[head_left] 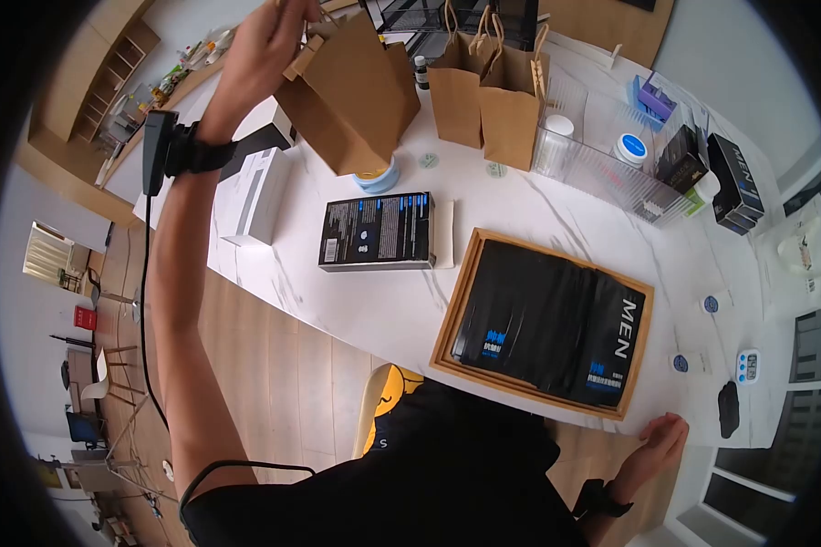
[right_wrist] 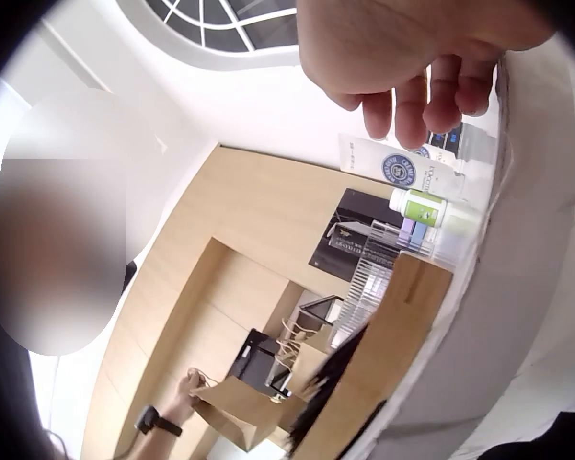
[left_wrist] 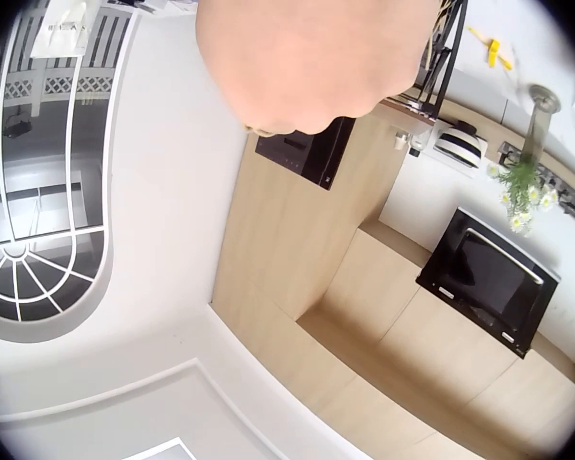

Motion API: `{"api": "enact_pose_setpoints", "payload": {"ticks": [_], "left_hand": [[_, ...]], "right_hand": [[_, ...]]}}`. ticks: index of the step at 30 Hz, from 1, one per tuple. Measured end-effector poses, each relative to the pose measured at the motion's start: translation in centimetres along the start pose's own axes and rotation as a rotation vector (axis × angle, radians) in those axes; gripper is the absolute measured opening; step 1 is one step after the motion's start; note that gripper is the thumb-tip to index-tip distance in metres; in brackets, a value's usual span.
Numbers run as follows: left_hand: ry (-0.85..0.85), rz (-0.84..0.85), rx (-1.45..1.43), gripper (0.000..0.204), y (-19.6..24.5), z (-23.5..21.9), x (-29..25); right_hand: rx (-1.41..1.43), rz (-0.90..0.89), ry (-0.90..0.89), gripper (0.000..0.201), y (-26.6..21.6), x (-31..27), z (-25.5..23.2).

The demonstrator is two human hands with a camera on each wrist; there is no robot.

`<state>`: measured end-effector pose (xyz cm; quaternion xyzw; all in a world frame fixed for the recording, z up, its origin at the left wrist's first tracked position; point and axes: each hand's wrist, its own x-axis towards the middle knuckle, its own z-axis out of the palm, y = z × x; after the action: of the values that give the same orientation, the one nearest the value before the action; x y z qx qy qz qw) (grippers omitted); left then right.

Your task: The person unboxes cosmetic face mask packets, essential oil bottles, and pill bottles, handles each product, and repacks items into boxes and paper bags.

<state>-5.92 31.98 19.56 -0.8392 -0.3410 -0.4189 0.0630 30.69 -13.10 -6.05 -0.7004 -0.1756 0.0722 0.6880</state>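
High at the left of the head view, my left hand point(head_left: 269, 50) grips a brown paper bag point(head_left: 351, 105) at its top by the handle. The bag hangs tilted over the table's far side, overlapping a light blue round tub point(head_left: 377, 176). In the right wrist view the same bag point(right_wrist: 238, 410) dangles below that hand. My right hand point(head_left: 649, 453) is beside the table's front edge, fingers loosely bent, holding nothing. It is nearest a wooden tray point(head_left: 456, 297) in which black MEN packets point(head_left: 538, 319) lie flat.
A black box point(head_left: 376, 233) lies mid-table, with a white box point(head_left: 257, 196) left of it. Two more paper bags point(head_left: 511, 114) stand at the back beside a clear organizer point(head_left: 602, 178) with jars. A small timer point(head_left: 748, 366) and a black MEN box point(head_left: 735, 185) are at the right.
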Motion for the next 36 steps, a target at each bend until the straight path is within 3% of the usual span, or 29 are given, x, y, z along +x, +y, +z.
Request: {"api": "enact_pose_setpoints", "payload": {"ticks": [3, 4, 8, 10, 17, 19, 20, 21, 23, 27, 29, 31, 34, 36], "left_hand": [[-0.080, -0.011, 0.029, 0.031, -0.2, 0.7, 0.7], [-0.191, -0.056, -0.128, 0.036, -3.2, 1.0, 1.0], [-0.204, -0.033, -0.185, 0.036, -3.8, 1.3, 2.3], [-0.260, -0.133, -0.294, 0.037, -4.0, 1.1, 2.9], [-0.249, -0.054, -0.290, 0.038, -4.0, 1.1, 5.1], [-0.169, -0.061, -0.118, 0.033, -2.8, 1.4, 5.3], [-0.327, -0.180, -0.172, 0.024, -4.6, 0.5, 6.2], [-0.328, -0.179, -0.172, 0.024, -5.4, 1.3, 6.3], [-0.216, -0.018, -0.168, 0.039, -6.8, 3.5, 5.7], [-0.204, -0.045, -0.154, 0.037, -7.1, 7.6, 4.8], [-0.188, -0.044, -0.016, 0.039, -6.0, 9.1, 4.0], [-0.238, -0.160, 0.148, 0.042, -4.6, 10.6, 3.2], [-0.219, -0.218, 0.166, 0.050, -4.4, 12.9, 1.8], [-0.258, -0.222, 0.188, 0.056, -3.7, 12.9, 1.4]], "right_hand": [[-0.101, -0.041, -0.005, 0.035, 0.6, 0.0, 0.3], [-0.170, -0.038, 0.020, 0.036, 0.8, 0.1, 0.4], [-0.231, 0.005, 0.108, 0.037, 1.6, 0.5, 0.5], [-0.227, 0.023, 0.145, 0.037, 1.8, 0.4, 0.9], [-0.203, 0.063, 0.212, 0.037, 2.4, 0.3, 0.7], [-0.187, 0.048, 0.200, 0.036, 3.0, 0.6, 0.7], [-0.164, 0.070, 0.251, 0.037, 3.3, 0.9, 0.8], [-0.143, 0.091, 0.305, 0.038, 3.6, 0.9, 0.6], [-0.141, 0.097, 0.287, 0.039, 3.4, 0.9, 0.4], [-0.111, 0.075, 0.270, 0.041, 3.8, 1.0, 0.2], [-0.096, 0.065, 0.321, 0.041, 3.9, 1.1, 0.7], [-0.082, 0.055, 0.373, 0.041, 4.0, 1.2, 1.1], [-0.164, 0.049, 0.338, 0.038, 3.2, 0.9, 1.4], [-0.262, -0.103, 0.242, 0.047, 1.6, 0.5, 2.6]]}}
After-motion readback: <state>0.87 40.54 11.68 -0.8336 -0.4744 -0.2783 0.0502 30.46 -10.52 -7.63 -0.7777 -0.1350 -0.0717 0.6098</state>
